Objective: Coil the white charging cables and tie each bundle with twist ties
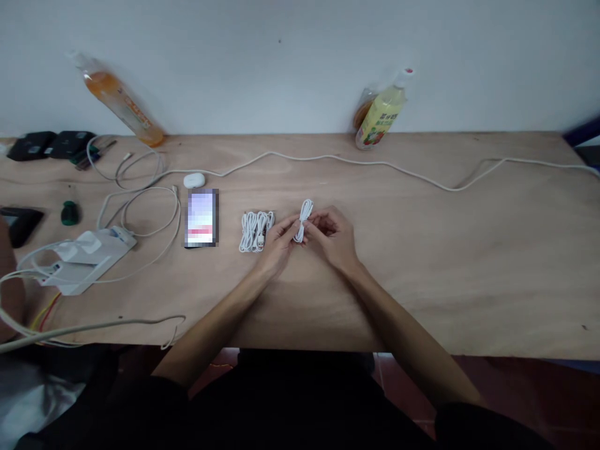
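A small coiled white cable (pixel 304 217) is held upright between both my hands near the middle of the wooden table (pixel 445 262). My left hand (pixel 280 240) pinches its left side and my right hand (pixel 334 234) pinches its right side. Both hands are closed on it. Just left of my left hand lie two more coiled white cables (pixel 255 230), flat on the table. A phone (pixel 201 217) lies further left.
A long white cord (pixel 375 164) runs across the back of the table. Two drink bottles (pixel 380 115) (pixel 119 100) lean on the wall. A white power strip (pixel 87 256), loose cables, a white earbud case (pixel 194 180) and a green-handled tool (pixel 69 212) sit at the left.
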Tool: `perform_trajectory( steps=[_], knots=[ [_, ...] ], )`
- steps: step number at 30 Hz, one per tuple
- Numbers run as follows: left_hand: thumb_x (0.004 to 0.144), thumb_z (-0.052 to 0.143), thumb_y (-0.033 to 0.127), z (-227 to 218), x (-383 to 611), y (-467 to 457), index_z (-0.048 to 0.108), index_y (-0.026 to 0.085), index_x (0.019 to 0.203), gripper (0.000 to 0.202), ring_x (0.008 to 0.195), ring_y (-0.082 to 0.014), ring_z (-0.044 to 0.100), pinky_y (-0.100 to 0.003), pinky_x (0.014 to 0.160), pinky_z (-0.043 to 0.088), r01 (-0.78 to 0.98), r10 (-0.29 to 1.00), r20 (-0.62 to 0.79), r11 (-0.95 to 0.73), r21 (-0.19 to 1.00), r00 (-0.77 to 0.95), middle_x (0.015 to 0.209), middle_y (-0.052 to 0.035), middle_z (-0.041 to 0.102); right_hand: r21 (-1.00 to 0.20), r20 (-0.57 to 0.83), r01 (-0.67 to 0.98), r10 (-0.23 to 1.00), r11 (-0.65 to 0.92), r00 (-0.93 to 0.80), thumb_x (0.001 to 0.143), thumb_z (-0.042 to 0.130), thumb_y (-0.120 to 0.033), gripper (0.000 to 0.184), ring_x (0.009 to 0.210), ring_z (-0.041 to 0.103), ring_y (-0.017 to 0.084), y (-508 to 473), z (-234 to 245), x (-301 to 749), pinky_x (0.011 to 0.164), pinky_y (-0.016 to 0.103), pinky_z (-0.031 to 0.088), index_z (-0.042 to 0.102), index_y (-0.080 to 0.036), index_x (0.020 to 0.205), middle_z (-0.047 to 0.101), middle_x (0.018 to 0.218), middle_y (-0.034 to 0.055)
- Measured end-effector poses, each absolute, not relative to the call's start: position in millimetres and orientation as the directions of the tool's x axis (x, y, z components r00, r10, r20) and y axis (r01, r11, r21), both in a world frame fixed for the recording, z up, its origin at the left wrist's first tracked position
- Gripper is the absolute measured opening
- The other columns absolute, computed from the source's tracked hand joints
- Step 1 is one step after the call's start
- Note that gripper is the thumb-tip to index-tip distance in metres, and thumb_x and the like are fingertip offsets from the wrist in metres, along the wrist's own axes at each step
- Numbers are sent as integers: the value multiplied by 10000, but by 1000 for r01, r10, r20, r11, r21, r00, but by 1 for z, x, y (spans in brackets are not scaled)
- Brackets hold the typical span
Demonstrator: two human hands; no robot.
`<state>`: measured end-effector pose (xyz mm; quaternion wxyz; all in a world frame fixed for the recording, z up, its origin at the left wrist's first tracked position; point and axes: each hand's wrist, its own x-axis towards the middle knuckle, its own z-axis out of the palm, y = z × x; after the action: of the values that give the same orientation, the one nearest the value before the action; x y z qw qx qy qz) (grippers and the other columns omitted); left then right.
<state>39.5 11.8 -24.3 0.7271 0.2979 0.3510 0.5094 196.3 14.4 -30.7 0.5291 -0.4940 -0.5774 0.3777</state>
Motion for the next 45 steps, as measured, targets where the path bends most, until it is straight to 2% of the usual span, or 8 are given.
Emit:
perform_trajectory(
  steps=[7,19,24,27,31,36,40,45],
  knots=[
    [783,1002,430,-24,40,12,883,162,1032,384,742,-172,722,-292,721,590,-498,946,-197,305,812,258,877,-55,815,-892,343,331,938,308,49,1006,748,-418,197,720,581,192,11,-26,198,671,338,510,745,-270,877,683,849,18],
    [821,967,397,-21,42,11,872,164,946,281,988,-252,778,-370,919,606,-498,946,-202,308,811,255,972,-87,839,-902,336,305,941,307,48,1053,665,-442,230,792,620,219,10,-23,198,762,380,529,674,-277,892,663,873,23],
    [792,992,478,-21,43,10,859,160,873,354,894,-208,754,-324,855,587,-500,947,-202,306,810,251,896,-63,820,-929,282,257,959,267,25,1049,666,-456,242,768,613,206,8,-22,198,719,363,498,642,-269,897,634,813,3],
    [791,1002,445,-19,43,10,853,162,864,328,835,-176,727,-304,838,578,-497,946,-201,306,812,253,859,-40,803,-927,285,254,959,277,-7,1037,681,-460,249,752,600,200,8,-20,198,694,355,477,643,-271,878,623,780,-3],
    [791,1008,420,-16,42,9,851,172,850,299,839,-167,713,-301,855,586,-490,946,-191,301,818,262,861,-31,795,-938,289,221,954,267,73,997,709,-459,248,708,578,182,7,-22,194,659,340,461,654,-266,850,632,783,-7],
    [823,989,416,-20,44,8,863,188,910,275,903,-186,728,-304,890,578,-469,956,-168,265,842,240,895,-33,806,-991,127,52,975,119,184,902,790,-528,336,630,521,153,8,-25,186,584,297,444,626,-262,780,587,700,-32],
    [795,1008,444,-21,45,8,869,200,994,343,935,-188,729,-297,924,558,-440,971,-128,207,874,201,963,-33,828,-999,15,-39,986,22,169,868,797,-608,409,552,486,137,10,-26,184,520,281,437,612,-260,759,546,631,-50],
    [823,990,397,-20,44,7,843,195,981,296,937,-203,726,-323,934,551,-394,981,-87,151,907,174,966,-39,821,-996,-50,-82,991,-40,127,855,787,-635,434,493,447,128,14,-26,185,473,276,418,616,-255,734,490,562,-63]
  ],
)
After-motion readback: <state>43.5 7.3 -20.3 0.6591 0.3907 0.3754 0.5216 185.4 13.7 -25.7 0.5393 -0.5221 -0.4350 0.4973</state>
